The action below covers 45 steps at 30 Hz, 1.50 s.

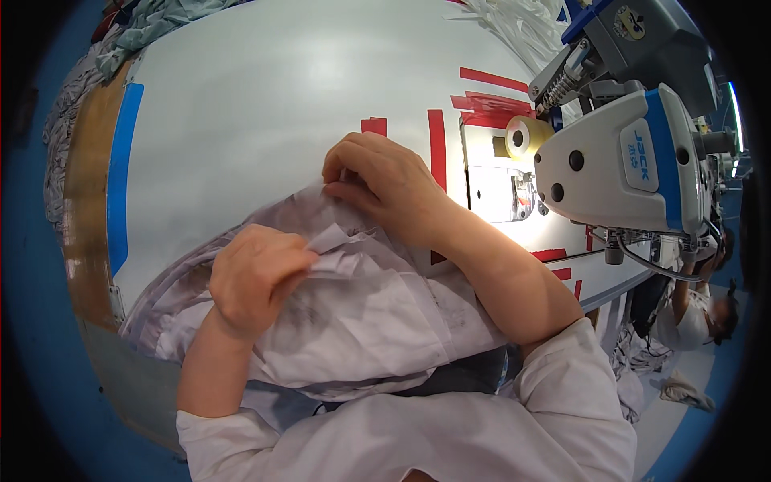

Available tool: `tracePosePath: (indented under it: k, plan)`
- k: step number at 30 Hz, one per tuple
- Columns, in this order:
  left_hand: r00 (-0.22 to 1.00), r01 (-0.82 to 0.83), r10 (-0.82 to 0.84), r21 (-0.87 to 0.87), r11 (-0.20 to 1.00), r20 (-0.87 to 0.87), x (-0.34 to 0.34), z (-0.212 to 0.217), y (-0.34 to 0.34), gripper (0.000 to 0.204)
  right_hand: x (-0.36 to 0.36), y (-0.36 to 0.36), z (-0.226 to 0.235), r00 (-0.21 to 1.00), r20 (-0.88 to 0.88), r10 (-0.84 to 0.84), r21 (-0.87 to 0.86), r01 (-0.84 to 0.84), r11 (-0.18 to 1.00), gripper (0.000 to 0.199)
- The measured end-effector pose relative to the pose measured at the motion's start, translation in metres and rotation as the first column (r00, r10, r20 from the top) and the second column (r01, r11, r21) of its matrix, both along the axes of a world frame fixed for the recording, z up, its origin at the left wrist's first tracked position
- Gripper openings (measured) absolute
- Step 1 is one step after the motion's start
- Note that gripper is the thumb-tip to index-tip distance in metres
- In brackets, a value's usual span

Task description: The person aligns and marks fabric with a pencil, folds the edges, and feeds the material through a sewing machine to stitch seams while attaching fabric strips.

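Note:
A thin, pale greyish-white piece of fabric [353,321] lies bunched over the table's near edge and hangs down toward my lap. My left hand [255,277] is closed on it, thumb and fingers pinching a folded edge near the middle. Farther off and a little to the right, my right hand [381,181] pinches the cloth's upper edge, with its fingers curled down. Between the two hands a loose fold stands up. The fingertips of both hands are partly hidden by the cloth and by the hands themselves.
A white sewing machine [614,165] with a blue band stands at the right, its lamp lighting the needle plate. A yellow tape roll [526,138] sits beside it. Red tape strips [438,149] mark the white table [265,104]. Heaped cloth [161,32] lies far left. Another person [691,317] is at right.

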State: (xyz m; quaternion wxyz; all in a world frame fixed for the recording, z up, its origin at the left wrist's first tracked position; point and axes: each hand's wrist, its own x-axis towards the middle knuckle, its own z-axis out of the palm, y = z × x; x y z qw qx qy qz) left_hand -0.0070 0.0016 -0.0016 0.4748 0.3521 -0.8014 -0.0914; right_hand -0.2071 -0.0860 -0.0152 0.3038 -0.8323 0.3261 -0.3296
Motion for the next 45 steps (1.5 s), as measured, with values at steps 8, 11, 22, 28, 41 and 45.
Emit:
tracePosePath:
  k: [8,11,22,28,41,45]
  plan:
    - [0.962,-0.168,0.177,-0.057,0.984,0.209,-0.005,0.011,-0.010,0.018,-0.001,0.004,0.011,0.947,0.297,0.122,-0.151,-0.079,0.985,0.019]
    - [0.969,-0.231,0.224,0.064,0.971,0.106,-0.001,0.006,-0.008,0.017,-0.002,0.007,0.018,0.933,0.304,0.195,-0.226,-0.128,0.966,0.022]
    - [0.926,-0.158,0.271,0.384,0.910,-0.262,-0.020,0.035,0.007,0.023,0.003,0.044,0.027,0.980,0.175,0.090,-0.081,-0.077,0.994,0.023]
    - [0.861,-0.107,-0.279,0.689,0.717,0.425,0.047,0.033,0.179,0.019,-0.076,0.113,0.127,0.914,0.267,0.306,-0.008,-0.316,0.949,0.021]
    - [0.257,-0.966,0.953,-0.001,0.260,0.163,0.210,0.244,0.489,0.025,-0.026,0.239,0.039,0.608,0.751,-0.257,0.631,-0.546,0.551,0.019]
    - [0.432,-0.796,0.484,0.068,0.602,0.761,0.167,0.198,0.421,0.025,-0.222,0.242,0.083,0.305,0.884,-0.355,0.468,-0.546,0.695,0.034]
